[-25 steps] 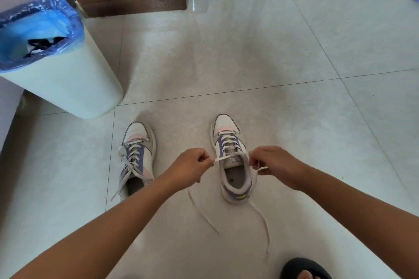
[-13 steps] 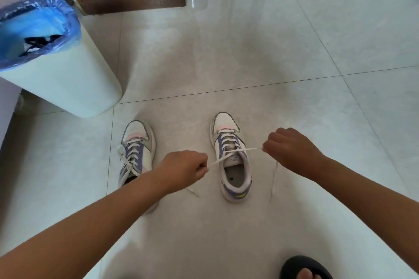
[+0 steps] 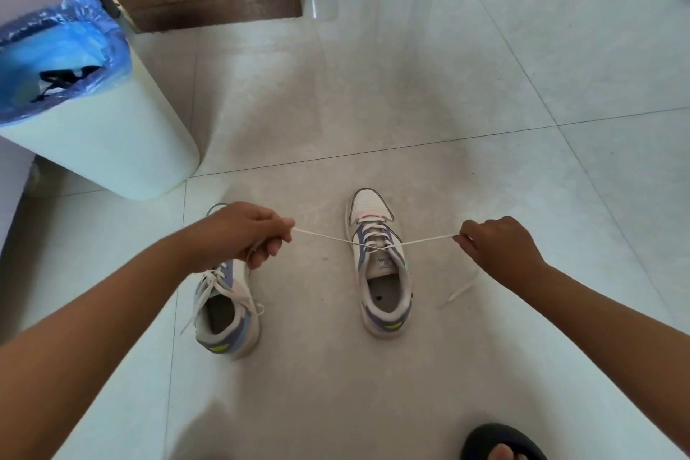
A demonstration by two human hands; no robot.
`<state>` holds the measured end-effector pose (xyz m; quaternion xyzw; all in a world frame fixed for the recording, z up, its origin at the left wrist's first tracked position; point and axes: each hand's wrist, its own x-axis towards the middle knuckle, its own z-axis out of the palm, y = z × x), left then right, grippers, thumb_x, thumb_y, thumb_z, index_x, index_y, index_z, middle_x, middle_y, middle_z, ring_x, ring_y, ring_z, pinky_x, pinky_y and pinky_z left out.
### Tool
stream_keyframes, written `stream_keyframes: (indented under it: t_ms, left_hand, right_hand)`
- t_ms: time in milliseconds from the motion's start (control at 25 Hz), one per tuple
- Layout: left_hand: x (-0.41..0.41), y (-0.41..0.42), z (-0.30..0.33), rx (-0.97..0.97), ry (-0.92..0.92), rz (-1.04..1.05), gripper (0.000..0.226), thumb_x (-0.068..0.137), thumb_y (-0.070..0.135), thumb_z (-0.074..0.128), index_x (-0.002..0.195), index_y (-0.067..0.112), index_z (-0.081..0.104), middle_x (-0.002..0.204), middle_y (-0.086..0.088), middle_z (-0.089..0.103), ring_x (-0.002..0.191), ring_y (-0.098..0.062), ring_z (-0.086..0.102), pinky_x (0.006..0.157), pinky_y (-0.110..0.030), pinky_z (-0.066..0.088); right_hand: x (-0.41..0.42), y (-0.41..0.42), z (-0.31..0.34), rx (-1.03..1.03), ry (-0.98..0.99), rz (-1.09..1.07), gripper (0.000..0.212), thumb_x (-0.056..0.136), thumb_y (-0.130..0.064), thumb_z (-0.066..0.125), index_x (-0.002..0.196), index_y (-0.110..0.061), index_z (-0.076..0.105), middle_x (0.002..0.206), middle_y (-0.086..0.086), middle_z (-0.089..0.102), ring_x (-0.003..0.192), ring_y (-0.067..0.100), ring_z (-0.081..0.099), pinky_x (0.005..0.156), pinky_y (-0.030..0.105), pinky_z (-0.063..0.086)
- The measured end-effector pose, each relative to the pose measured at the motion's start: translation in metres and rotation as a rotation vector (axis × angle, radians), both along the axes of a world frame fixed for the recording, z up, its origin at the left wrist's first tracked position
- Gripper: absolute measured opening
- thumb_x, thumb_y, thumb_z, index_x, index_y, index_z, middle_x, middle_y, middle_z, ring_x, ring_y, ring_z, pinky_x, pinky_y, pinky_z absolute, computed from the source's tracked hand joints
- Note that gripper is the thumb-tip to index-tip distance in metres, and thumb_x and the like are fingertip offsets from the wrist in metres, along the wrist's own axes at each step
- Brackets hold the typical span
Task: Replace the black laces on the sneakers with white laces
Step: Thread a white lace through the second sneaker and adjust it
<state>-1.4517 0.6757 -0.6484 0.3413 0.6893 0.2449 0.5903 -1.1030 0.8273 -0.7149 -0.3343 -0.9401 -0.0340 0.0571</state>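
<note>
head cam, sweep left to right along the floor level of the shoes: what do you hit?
Left sneaker → left hand gripping one end of the white lace → right sneaker → right hand gripping the other end.

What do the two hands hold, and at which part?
Both grip the white lace of the right-side sneaker: left hand one end, right hand the other, pulled taut.

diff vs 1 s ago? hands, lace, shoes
Left hand and right hand pulled apart sideways, each still pinching an end of the white lace, now drawn taut across the right sneaker. Both sneakers, the left sneaker included, and the bin stayed put.
</note>
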Motion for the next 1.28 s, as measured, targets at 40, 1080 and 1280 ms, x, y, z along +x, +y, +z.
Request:
stream_keyframes:
  t_ms: [40, 1080, 1280]
  left_hand:
    - [-0.008, -0.001, 0.004, -0.008, -0.043, 0.022, 0.027, 0.085, 0.033, 0.061, 0.068, 0.015, 0.070, 0.059, -0.004, 0.059, 0.048, -0.014, 0.052, 0.046, -0.023, 0.046]
    - [0.103, 0.012, -0.053, -0.079, -0.330, 0.678, 0.007, 0.086, 0.003, 0.063, 0.082, 0.008, 0.062, 0.077, -0.006, 0.066, 0.067, -0.013, 0.064, 0.057, -0.020, 0.054]
    - [0.122, 0.022, -0.068, 0.020, -0.075, 0.658, 0.014, 0.084, 0.006, 0.067, 0.071, 0.012, 0.064, 0.067, -0.002, 0.063, 0.059, -0.009, 0.059, 0.055, -0.018, 0.046]
  right_hand:
    - [0.000, 0.001, 0.000, 0.003, -0.008, -0.010, 0.035, 0.057, -0.006, 0.088, 0.052, -0.004, 0.053, 0.033, 0.006, 0.043, 0.028, 0.028, 0.043, 0.042, 0.030, 0.042]
    - [-0.094, -0.062, 0.025, -0.760, 0.061, -0.278, 0.018, 0.091, -0.018, 0.051, 0.090, -0.008, 0.066, 0.078, 0.009, 0.071, 0.064, 0.019, 0.063, 0.062, 0.028, 0.046]
    - [-0.094, -0.072, 0.011, -1.129, 0.155, -0.383, 0.016, 0.088, -0.005, 0.049, 0.082, -0.008, 0.063, 0.052, 0.003, 0.062, 0.035, 0.014, 0.054, 0.034, 0.018, 0.039]
